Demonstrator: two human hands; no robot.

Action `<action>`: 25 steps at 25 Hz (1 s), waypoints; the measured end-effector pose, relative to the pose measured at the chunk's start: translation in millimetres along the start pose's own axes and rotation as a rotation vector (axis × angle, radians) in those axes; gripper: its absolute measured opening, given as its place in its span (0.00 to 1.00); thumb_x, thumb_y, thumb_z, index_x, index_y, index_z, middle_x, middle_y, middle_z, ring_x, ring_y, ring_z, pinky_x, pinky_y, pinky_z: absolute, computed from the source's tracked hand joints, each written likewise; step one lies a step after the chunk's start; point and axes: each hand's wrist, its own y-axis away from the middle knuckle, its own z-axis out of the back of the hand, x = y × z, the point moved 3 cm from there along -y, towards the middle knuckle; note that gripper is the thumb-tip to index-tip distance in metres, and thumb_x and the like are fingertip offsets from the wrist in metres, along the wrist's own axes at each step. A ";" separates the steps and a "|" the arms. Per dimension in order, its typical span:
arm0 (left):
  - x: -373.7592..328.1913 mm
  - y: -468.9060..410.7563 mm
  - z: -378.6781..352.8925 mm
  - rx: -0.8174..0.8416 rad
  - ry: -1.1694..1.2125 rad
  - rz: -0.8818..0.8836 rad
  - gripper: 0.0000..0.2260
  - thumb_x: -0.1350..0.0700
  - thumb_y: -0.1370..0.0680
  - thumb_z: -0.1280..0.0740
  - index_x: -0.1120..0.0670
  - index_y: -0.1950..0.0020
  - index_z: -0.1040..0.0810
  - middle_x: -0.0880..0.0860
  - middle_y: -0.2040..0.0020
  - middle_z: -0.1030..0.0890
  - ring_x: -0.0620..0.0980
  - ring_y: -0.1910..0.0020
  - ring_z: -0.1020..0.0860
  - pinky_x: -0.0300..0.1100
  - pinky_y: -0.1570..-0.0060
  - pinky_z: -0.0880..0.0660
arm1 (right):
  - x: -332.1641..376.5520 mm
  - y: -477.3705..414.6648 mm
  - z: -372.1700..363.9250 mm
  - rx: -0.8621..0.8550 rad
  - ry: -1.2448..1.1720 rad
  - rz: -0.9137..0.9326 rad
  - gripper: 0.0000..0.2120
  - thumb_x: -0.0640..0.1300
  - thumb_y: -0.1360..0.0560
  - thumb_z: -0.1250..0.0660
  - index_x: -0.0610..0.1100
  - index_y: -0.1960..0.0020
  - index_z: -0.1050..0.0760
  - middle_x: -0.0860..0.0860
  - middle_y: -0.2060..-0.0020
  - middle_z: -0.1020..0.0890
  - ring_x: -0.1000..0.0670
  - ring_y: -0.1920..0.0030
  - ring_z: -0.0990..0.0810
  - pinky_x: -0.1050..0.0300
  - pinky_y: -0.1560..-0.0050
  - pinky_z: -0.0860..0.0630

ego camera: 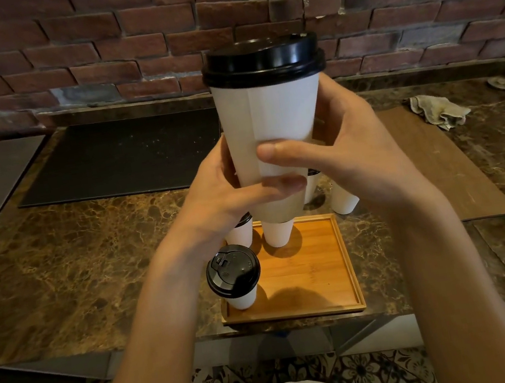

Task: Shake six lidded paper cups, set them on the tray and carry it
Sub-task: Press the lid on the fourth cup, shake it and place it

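A tall white paper cup with a black plastic lid (269, 116) is held upright above the square wooden tray (318, 280). It is clamped low down by the left hand (228, 192) and the right hand (353, 148), fingers curled round it. Three lidded cups (233, 273) appear already set on the tray. Two more (345, 201) wait on the brown marble counter (88, 250), and the carrying is not yet done.
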 end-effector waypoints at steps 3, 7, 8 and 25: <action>-1.3 -1.5 -1.2 -0.051 -0.018 -0.014 0.30 0.54 0.38 0.23 0.45 0.38 0.29 0.43 0.46 0.19 0.45 0.44 0.20 0.36 0.53 0.23 | 1.8 -1.6 -1.5 -0.040 0.023 -0.013 0.34 0.53 0.34 0.24 0.51 0.32 0.33 0.60 0.43 0.22 0.61 0.42 0.23 0.63 0.48 0.21; -0.9 -3.6 -5.1 -0.165 -0.059 -0.019 0.31 0.57 0.37 0.24 0.45 0.37 0.30 0.41 0.48 0.19 0.40 0.46 0.20 0.33 0.55 0.23 | -0.2 -3.1 -3.4 -0.120 0.108 -0.046 0.37 0.55 0.33 0.23 0.49 0.29 0.34 0.59 0.40 0.24 0.60 0.40 0.25 0.59 0.44 0.21; -0.8 -4.1 -6.6 -0.196 -0.066 -0.027 0.31 0.57 0.37 0.25 0.45 0.37 0.30 0.42 0.48 0.19 0.40 0.46 0.21 0.33 0.55 0.23 | -1.2 -3.1 -4.5 -0.149 0.122 -0.056 0.38 0.56 0.33 0.23 0.49 0.29 0.34 0.59 0.40 0.24 0.60 0.40 0.25 0.58 0.44 0.21; -4.4 -6.4 -4.9 -0.107 -0.099 -0.043 0.29 0.56 0.34 0.24 0.41 0.37 0.31 0.40 0.46 0.20 0.38 0.46 0.21 0.31 0.55 0.23 | -0.2 -3.1 -4.0 -0.218 0.042 -0.086 0.34 0.52 0.34 0.22 0.48 0.32 0.31 0.55 0.42 0.22 0.57 0.43 0.22 0.56 0.47 0.19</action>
